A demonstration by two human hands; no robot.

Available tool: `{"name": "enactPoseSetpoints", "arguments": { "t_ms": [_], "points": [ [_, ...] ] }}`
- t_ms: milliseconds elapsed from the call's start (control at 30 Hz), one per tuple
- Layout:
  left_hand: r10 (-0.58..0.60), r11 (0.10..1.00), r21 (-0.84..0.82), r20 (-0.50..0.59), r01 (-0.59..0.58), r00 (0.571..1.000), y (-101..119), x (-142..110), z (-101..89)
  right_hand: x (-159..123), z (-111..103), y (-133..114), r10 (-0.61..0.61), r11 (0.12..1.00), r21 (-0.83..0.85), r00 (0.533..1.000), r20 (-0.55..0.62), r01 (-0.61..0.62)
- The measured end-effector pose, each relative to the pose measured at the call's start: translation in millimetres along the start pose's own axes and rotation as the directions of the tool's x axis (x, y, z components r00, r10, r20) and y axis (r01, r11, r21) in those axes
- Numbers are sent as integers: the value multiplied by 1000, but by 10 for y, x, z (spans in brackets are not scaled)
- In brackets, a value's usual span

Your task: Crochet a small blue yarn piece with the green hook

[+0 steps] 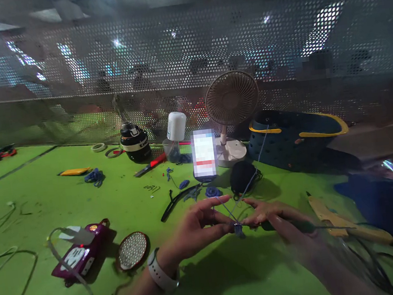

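Observation:
My left hand [200, 227] pinches a small blue crocheted piece [239, 230] between thumb and fingertips, its index finger stretched out with yarn over it. My right hand [279, 223] is closed round the dark handle of a crochet hook [267, 225], whose tip meets the piece. A strand of blue yarn [246, 188] runs from the work up toward the dark blue basket [278, 150] with yellow handles. Behind the hands lie a blue crocheted rosette [213, 192] and a dark round ball-like thing [244, 179].
A lit phone [204, 153] stands before a fan [231, 98]. Further left are a black jar [135, 142], a white bottle [176, 126], a red-handled cutter [157, 160] and a purple power strip [79, 255] with cables. Yellow-handled scissors [355, 229] lie at right.

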State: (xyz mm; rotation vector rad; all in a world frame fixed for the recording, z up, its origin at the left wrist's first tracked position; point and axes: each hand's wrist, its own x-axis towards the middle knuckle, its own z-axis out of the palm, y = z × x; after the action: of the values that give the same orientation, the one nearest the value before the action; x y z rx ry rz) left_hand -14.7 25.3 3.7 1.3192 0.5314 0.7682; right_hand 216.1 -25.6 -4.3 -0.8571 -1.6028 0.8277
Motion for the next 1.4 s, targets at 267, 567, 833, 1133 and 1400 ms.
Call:
{"name": "enactPoseSetpoints", "arguments": {
  "t_ms": [267,567,833,1133,1400],
  "points": [
    [39,987,156,-10,-37,999,4,-2,6,13,38,-120,102,988,-112,993,-64,-108],
    [195,899,413,-76,-148,978,10,25,47,64,135,-96,-236,852,-461,968,86,248],
    [4,993,116,-205,20,979,-63,63,97,-69,182,20,-438,484,-684,828,351,546],
    [-36,990,-144,-170,11,985,-81,20,149,-98,149,60,-443,468,-677,814,377,568],
    [50,991,-117,-182,-72,982,-107,22,181,-100,132,71,-416,568,-672,870,263,475]
  ]
}}
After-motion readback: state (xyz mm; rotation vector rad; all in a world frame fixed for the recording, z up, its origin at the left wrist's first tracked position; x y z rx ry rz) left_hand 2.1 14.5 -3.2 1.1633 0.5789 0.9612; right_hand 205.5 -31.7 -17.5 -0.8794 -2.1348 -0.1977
